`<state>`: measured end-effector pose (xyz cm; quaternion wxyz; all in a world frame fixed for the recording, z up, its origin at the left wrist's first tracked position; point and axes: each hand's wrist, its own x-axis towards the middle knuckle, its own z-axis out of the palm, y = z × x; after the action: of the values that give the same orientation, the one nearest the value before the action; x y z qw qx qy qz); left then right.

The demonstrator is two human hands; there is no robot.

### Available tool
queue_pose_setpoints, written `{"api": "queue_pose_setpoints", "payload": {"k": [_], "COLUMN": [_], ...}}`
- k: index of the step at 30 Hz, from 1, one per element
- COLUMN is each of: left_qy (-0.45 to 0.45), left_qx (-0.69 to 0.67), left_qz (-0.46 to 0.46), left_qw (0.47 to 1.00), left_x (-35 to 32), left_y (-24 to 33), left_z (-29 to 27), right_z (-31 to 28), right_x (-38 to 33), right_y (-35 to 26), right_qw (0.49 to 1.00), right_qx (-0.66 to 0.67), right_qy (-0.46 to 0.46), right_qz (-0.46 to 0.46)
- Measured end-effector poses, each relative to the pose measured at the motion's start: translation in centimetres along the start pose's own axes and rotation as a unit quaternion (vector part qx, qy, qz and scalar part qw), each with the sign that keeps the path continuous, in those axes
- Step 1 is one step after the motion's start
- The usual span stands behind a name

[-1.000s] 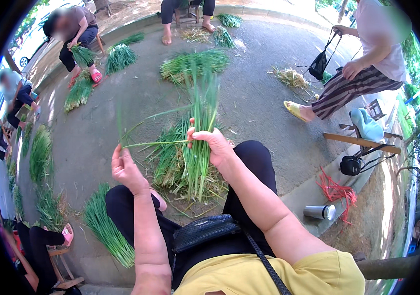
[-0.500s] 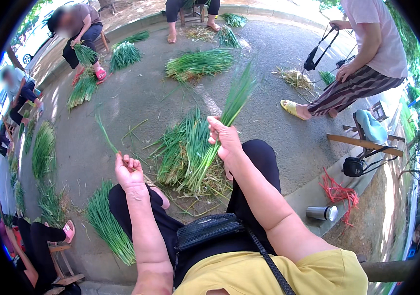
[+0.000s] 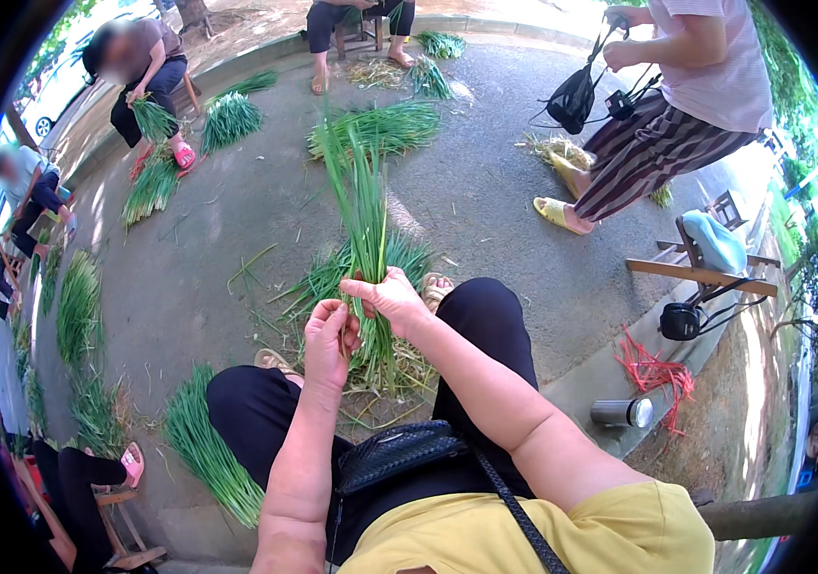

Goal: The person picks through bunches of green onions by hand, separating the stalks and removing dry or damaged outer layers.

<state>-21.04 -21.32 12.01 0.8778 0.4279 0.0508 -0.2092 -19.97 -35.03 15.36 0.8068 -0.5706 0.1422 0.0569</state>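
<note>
My right hand (image 3: 392,302) is closed around a bunch of long green chives (image 3: 363,215), whose leaves point up and away from me. Against the lower stems of that bunch, my left hand (image 3: 330,333) is closed in a pinch, its fingertips at the chives and touching or nearly touching the right fingers. Which stalks the left fingers grip is partly hidden. Below both hands, between my feet, lies a loose heap of chives (image 3: 409,256) with dry yellowish trimmings (image 3: 409,373) around it.
Another chive pile (image 3: 213,445) lies beside my left knee. Further piles (image 3: 380,129) lie ahead, near seated people. A standing person (image 3: 706,67) at the right holds black straps and a bag. Red ties (image 3: 653,368), a steel flask (image 3: 622,412) and a wooden stool (image 3: 701,275) are on my right.
My left hand has come from the left, where it held a thin stalk, to the bunch. My right hand has moved left, turning the bunch more upright. The standing person has lifted the straps.
</note>
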Motion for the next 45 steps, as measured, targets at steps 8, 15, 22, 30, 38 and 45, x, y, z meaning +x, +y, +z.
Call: {"api": "queue_pose_setpoints", "payload": {"k": [8, 15, 22, 30, 38, 45], "left_qy": [0.047, 0.066, 0.071, 0.077, -0.005, 0.112], "left_qx": [-0.013, 0.017, -0.004, 0.078, -0.044, 0.380], "left_qz": [0.063, 0.059, 0.029, 0.072, 0.143, 0.321], "left_qw": [0.997, 0.996, 0.997, 0.991, 0.989, 0.860], "left_x": [0.6, 0.7, 0.6, 1.0, 0.9, 0.8], "left_y": [-0.6, -0.1, -0.1, -0.2, 3.0, 4.8], "left_z": [-1.3, -1.3, -1.2, -2.1, -3.0, -5.3], "right_z": [0.3, 0.3, 0.4, 0.5, -0.7, -1.5], "right_x": [-0.1, 0.0, -0.3, -0.4, 0.2, -0.2], "right_y": [0.0, 0.2, 0.4, 0.4, -1.4, -2.1], "right_qw": [1.000, 0.999, 0.999, 0.993, 0.990, 0.989], "right_qx": [-0.002, 0.020, -0.015, -0.054, 0.067, 0.118], "right_qy": [0.004, -0.022, 0.012, 0.041, 0.070, 0.008], "right_qz": [-0.006, -0.034, -0.046, -0.093, -0.103, -0.091]}}
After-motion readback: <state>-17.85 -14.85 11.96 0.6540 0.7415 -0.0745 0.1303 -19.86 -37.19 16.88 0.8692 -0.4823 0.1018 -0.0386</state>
